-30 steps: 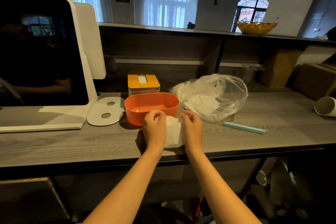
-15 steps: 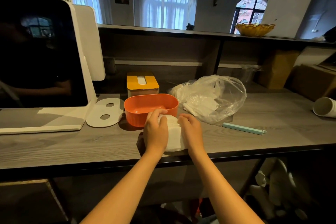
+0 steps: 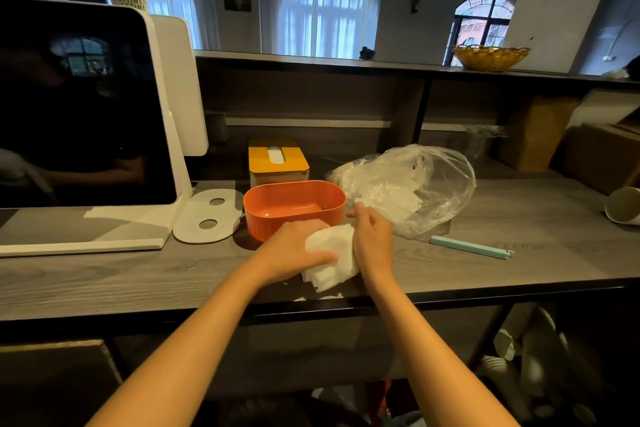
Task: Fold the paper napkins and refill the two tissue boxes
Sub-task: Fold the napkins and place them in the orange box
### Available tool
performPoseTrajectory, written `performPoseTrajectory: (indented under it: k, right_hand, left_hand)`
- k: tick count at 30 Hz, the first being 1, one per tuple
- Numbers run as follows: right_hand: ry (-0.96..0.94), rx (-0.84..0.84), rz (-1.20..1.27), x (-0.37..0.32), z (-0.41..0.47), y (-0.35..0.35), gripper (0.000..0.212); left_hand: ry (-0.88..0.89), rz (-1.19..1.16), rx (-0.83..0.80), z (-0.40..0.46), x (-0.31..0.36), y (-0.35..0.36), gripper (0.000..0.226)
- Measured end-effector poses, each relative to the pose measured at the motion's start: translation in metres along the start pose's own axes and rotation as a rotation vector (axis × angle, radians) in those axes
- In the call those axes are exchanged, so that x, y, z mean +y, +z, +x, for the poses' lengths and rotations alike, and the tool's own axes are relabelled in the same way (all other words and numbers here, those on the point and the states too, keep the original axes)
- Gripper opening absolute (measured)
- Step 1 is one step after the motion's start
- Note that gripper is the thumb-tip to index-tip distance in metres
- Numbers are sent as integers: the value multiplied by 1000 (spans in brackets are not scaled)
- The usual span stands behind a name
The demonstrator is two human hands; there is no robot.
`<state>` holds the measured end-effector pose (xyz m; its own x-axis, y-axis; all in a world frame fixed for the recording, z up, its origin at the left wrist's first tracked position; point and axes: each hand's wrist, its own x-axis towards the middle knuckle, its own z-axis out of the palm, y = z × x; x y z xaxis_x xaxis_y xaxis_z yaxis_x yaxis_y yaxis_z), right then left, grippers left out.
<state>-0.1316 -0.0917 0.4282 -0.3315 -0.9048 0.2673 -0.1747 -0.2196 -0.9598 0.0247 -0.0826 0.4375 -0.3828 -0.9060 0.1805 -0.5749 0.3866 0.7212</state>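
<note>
The left hand [image 3: 294,251] and right hand [image 3: 372,239] grip a folded napkin stack [image 3: 330,258] at the worktop's [image 3: 104,282] front edge; the orange box [image 3: 294,206] remains unfilled, while the yellow box [image 3: 278,159] is lidded.

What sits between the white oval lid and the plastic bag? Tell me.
The open orange tissue box stands between the white oval lid and the plastic bag, as the head view shows.

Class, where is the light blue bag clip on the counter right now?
The clip lies flat on the counter, right of both hands, just in front of the plastic bag.
</note>
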Motion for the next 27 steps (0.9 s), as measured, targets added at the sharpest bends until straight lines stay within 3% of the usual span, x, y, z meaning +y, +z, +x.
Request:
performPoseTrajectory:
  k: [4, 6, 8, 11, 14, 18, 22, 25, 27]
  right_hand:
    - [51, -472, 3, -21, -1, -16, 10]
    - [109, -651, 8, -24, 2, -26, 22]
    - [129, -719, -18, -24, 10, -32, 29]
    - [236, -686, 56, -28, 15, -31, 44]
    - [335, -550, 195, -29, 9, -21, 38]
    - [437, -461, 252, -36, -10, -2, 27]
    - [417, -500, 285, -42, -21, 14, 49]
    - [322, -521, 217, -38, -20, 17, 57]
    - [258, -608, 62, -32, -21, 11, 51]
  left_hand:
    - [-49, -366, 190, -8, 1, -12, 19]
    - [-154, -493, 123, -14, 0, -17, 21]
    - [-274, -544, -30, -18, 0, -19, 21]
    - [-339, -673, -172, -19, 0, -17, 31]
    - [-388, -860, -141, -17, 9, -10, 42]
    - [-521, -1001, 123, -8, 26, 14, 31]
    - [-610, -950, 495, 2, 30, 40, 41]
    - [-572, -1065, 630, 2, 26, 40, 41]
    - [-554, -1107, 670, 2, 25, 39, 39]
